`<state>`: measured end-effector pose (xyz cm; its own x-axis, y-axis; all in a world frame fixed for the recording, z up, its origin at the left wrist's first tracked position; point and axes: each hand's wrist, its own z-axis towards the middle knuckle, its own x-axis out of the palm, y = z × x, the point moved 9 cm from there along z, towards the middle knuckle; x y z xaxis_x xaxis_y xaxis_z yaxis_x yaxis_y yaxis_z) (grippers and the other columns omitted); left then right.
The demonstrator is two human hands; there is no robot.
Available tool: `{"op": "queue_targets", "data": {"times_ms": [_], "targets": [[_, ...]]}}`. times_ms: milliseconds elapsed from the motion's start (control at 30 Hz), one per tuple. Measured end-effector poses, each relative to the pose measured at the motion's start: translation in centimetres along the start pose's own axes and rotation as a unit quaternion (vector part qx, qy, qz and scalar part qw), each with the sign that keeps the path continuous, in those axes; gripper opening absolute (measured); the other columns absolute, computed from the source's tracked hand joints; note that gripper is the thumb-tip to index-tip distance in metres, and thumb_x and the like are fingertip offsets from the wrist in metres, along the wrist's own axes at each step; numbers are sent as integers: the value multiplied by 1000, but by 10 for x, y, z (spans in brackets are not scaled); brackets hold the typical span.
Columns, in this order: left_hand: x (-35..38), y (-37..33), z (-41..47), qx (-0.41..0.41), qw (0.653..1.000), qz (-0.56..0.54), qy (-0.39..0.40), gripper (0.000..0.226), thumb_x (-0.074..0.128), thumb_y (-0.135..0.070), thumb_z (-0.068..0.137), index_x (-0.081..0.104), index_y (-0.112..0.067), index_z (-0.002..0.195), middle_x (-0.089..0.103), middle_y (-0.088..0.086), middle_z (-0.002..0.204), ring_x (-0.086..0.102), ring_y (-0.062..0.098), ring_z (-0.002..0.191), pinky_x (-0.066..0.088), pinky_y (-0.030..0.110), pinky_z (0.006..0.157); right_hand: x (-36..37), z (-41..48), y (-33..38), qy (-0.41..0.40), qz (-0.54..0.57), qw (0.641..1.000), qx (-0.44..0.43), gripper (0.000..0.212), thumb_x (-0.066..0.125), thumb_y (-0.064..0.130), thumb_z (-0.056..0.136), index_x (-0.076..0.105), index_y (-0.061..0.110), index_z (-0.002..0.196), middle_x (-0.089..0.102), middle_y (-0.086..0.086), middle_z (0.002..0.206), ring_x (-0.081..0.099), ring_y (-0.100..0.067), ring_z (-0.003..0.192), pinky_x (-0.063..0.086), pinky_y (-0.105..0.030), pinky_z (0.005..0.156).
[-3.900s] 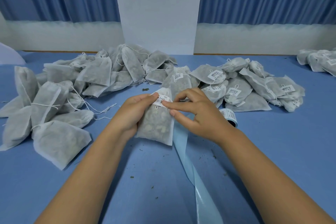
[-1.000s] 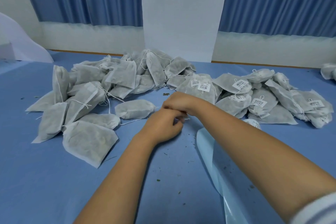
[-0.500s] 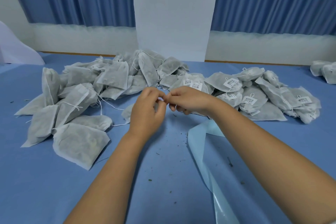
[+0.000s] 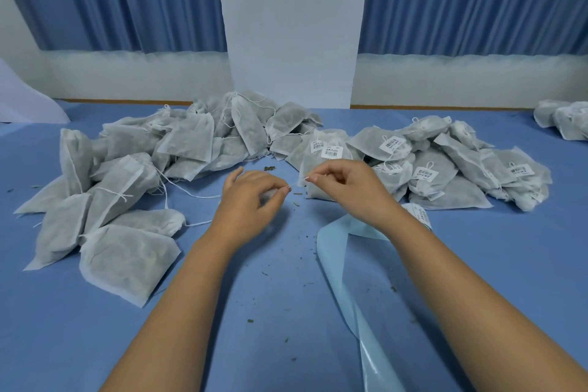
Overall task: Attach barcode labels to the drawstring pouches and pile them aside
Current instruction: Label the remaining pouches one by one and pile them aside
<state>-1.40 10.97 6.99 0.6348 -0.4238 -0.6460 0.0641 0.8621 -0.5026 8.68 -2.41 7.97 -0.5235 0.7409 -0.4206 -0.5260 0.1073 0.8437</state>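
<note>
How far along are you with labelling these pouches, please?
Done: the right-hand pile carries barcode labels. In hand: the left hand and right hand pinch a thin drawstring between them; its pouch is mostly hidden under the left hand. Left: the left-hand pile, about as large, shows no labels.

Barcode labels (image 4: 331, 152) on pouches (image 4: 451, 197), 3 o'clock of frame centre: bars visible, characters unreadable. Label roll (image 4: 420, 216), 4 o'clock: print unreadable too.

Table (image 4: 270, 296) gap between left pile (image 4: 133, 169), right pile (image 4: 445, 169)
</note>
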Motion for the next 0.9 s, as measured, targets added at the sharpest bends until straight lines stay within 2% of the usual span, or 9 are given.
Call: {"op": "queue_targets", "data": {"times_ms": [33,100,167,267,367,567,667,767,900], "targets": [[2,0,-1,-15,999,-26,17,13,67,-15,93,73,-19,83,68,-12,85,58,11,85,31,41,109,-3,-1,-2,-15,-11,1000,-12,11,65,11,93,74,6,89,35,15,43,38,-1,43,34,-5,51],[8,-3,-4,-79,986,-135,61,19,68,-15,85,71,-26,70,66,-8,70,57,14,70,46,30,82,-7,-4,-4,-41,-18,999,-29,10,67,13,92,75,8,89,45,16,47,45,1,47,35,-6,54],[16,-10,-7,-127,960,-229,99,19,60,-20,78,68,-28,62,62,-9,61,53,9,59,44,19,61,-9,-6,-4,-59,-32,997,-47,8,69,17,91,75,13,88,57,7,57,47,-1,54,36,-11,58],[22,-20,-8,-120,954,-239,135,24,63,-8,86,71,-20,67,71,-8,72,61,3,69,46,12,67,-11,-8,-3,-85,-78,991,-68,5,71,21,89,76,21,87,68,-6,75,55,-11,67,43,-24,65],[22,-24,-8,-118,943,-281,134,29,63,-2,93,76,-20,74,77,-6,81,67,1,80,48,10,76,-10,-10,-1,-93,-102,987,-80,6,71,22,89,77,23,89,67,-1,77,53,-6,69,40,-21,67],[9,-10,-6,-167,899,-404,26,25,64,-7,93,82,-23,83,78,-3,97,70,3,99,49,11,82,17,-21,10,-30,-146,982,-113,11,66,21,92,76,20,94,61,2,75,53,-13,70,48,-37,71],[1,-2,-5,-159,931,-329,0,16,67,-11,93,79,-22,91,77,-12,98,68,-3,101,47,7,81,24,-24,19,-13,-171,976,-137,13,62,23,95,74,19,94,63,3,78,51,-10,75,48,-36,73],[-2,-4,-5,-127,960,-250,9,16,68,-13,93,78,-25,88,76,-18,90,67,-8,93,45,5,80,13,-23,28,-38,-185,969,-156,13,62,22,95,75,19,96,61,0,77,50,-13,78,44,-32,74],[14,-17,-8,-115,962,-224,107,25,66,-11,94,75,-26,77,75,-11,78,66,-2,81,45,8,75,-5,-25,32,-77,-189,963,-176,8,68,20,90,76,18,90,56,1,74,50,-20,79,41,-34,79]]}}
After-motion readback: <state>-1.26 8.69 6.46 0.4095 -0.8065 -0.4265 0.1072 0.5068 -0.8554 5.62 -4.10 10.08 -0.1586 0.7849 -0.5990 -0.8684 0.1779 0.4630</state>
